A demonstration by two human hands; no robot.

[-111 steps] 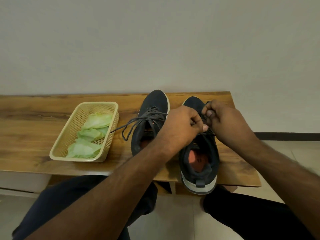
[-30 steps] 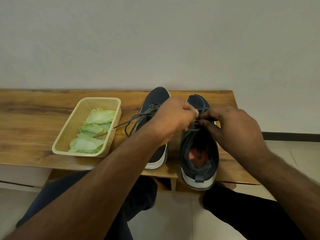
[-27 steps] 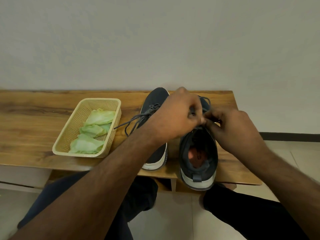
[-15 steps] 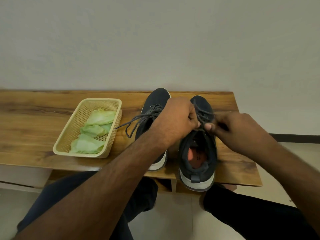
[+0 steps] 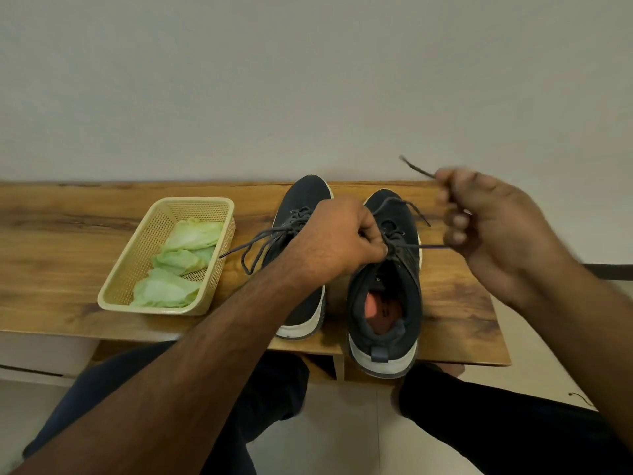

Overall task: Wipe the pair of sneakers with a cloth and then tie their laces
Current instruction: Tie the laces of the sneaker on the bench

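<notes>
Right dark knit sneaker with white sole (image 5: 385, 296) stands on the wooden bench (image 5: 68, 241), heel overhanging the near edge, beside its untied mate (image 5: 301, 207). My left hand (image 5: 342, 241) pinches the grey lace (image 5: 404, 246) at the knot. My right hand (image 5: 493, 228), half a second ago close over the tongue, has swung out right, fist closed round the lace end, drawing it taut. Judgement: knot tightening. The knot itself is hidden under my fingers; right hand blurred. Pale yellow mesh basket (image 5: 137, 269) holds green cloths (image 5: 171, 286).

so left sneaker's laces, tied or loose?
Loose: left sneaker laces trail untied across the bench toward the basket.
</notes>
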